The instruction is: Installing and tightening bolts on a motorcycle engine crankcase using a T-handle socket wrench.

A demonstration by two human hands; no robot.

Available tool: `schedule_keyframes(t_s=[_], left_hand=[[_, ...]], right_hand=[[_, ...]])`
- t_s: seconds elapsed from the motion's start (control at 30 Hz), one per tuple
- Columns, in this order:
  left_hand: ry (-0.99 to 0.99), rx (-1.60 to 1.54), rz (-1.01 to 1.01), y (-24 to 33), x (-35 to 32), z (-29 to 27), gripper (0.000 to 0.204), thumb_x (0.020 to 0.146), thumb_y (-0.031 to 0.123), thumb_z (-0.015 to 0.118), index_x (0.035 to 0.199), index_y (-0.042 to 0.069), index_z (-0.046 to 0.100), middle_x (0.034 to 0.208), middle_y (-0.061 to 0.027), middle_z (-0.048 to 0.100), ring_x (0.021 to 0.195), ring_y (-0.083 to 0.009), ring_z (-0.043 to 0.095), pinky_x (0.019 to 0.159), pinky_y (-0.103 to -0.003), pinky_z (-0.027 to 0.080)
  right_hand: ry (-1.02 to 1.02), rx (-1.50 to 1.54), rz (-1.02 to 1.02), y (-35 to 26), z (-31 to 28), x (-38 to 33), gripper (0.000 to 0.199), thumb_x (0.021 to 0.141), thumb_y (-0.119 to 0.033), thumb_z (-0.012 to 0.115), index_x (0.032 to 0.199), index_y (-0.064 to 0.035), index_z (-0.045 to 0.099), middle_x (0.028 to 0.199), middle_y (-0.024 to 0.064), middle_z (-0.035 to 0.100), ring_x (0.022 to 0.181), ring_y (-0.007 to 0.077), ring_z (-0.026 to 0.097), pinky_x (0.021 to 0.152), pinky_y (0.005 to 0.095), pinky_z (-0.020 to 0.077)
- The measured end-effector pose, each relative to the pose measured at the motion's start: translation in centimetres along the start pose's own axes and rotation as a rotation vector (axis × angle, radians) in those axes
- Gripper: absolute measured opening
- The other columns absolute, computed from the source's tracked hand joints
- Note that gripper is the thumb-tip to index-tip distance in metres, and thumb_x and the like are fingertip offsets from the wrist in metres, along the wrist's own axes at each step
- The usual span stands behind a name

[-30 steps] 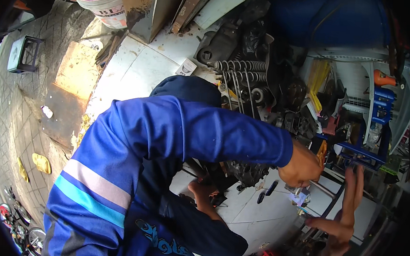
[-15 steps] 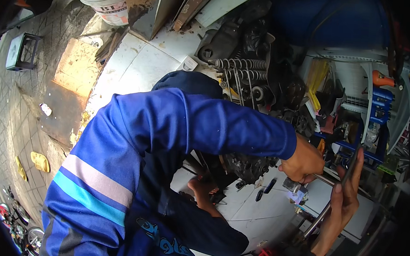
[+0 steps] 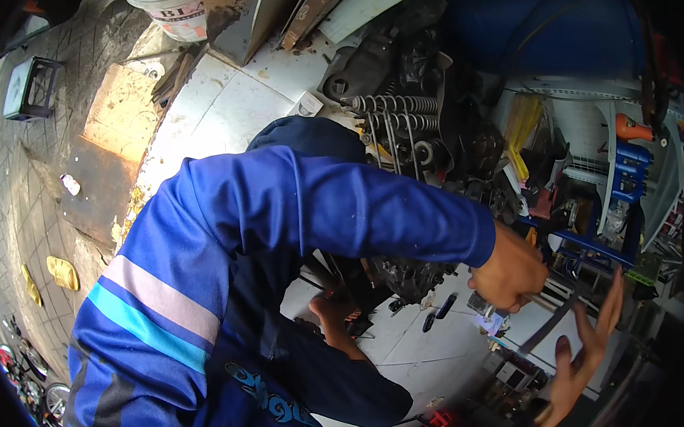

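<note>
My left hand (image 3: 513,269), at the end of the blue sleeve (image 3: 358,207), is closed around the shaft of what looks like a T-handle wrench. The wrench's dark crossbar (image 3: 548,326) is smeared by motion. Just to its right my right hand (image 3: 581,367) has its fingers spread and apart, with nothing gripped; whether it touches the bar I cannot tell. Below my left fist is a small clear or metallic part (image 3: 480,304) with a pale patch. A dark, greasy engine-like mass (image 3: 409,276) lies left of the fist.
Coil springs (image 3: 399,107) and dark motor parts stand beyond my left arm. A blue rack (image 3: 630,172) with an orange-handled tool (image 3: 633,128) is at the far right. Small dark pieces (image 3: 446,306) lie on white tiles. A bare foot (image 3: 332,311) rests below my arm. A bucket (image 3: 170,11) stands upper left.
The wrench's crossbar has turned and now blurs. My right hand has moved off it, slightly right and down, and its fingers have spread. My left hand stays closed on the shaft.
</note>
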State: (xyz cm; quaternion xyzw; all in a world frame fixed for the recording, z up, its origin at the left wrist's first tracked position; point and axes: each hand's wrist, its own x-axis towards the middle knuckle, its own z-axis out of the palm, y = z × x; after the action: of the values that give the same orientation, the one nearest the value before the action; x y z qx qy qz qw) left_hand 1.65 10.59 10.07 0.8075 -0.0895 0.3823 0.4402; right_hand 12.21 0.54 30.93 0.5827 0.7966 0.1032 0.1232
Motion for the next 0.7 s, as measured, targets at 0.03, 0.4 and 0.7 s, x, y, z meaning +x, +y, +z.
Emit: schedule_keyframes(t_s=[0.03, 0.4, 0.7], left_hand=[[-0.052, 0.006, 0.014, 0.2, 0.1, 0.8, 0.036, 0.091, 0.026, 0.051, 0.084, -0.006, 0.066, 0.063, -0.0127, 0.065, 0.058, -0.0249, 0.066, 0.061, -0.038, 0.054], [-0.03, 0.042, -0.089, 0.8, 1.1, 0.0, 0.04, 0.088, 0.03, 0.053, 0.076, -0.006, 0.067, 0.059, -0.0103, 0.065, 0.063, -0.024, 0.067, 0.063, -0.038, 0.055], [0.0, 0.119, -0.134, 0.3, 1.0, -0.7, 0.037, 0.085, 0.026, 0.049, 0.072, -0.003, 0.067, 0.058, -0.0094, 0.065, 0.067, -0.0248, 0.067, 0.069, -0.039, 0.054]], right_hand=[[-0.038, 0.223, 0.074, -0.1, 0.6, 0.9, 0.067, 0.091, -0.058, 0.038, 0.112, -0.0014, 0.069, 0.154, 0.0214, 0.027, 0.145, 0.0397, 0.017, 0.113, 0.056, 0.0163], [-0.083, -0.309, 0.078, -2.9, 0.9, 1.1, 0.073, 0.102, -0.051, 0.023, 0.081, -0.0019, 0.073, 0.151, 0.0128, 0.037, 0.146, 0.0332, 0.012, 0.117, 0.0556, 0.0135], [-0.439, -0.029, -0.147, -4.5, -3.4, 0.2, 0.083, 0.094, -0.067, 0.015, 0.103, -0.0089, 0.073, 0.156, 0.016, 0.024, 0.143, 0.0401, 0.019, 0.114, 0.0575, 0.0201]])
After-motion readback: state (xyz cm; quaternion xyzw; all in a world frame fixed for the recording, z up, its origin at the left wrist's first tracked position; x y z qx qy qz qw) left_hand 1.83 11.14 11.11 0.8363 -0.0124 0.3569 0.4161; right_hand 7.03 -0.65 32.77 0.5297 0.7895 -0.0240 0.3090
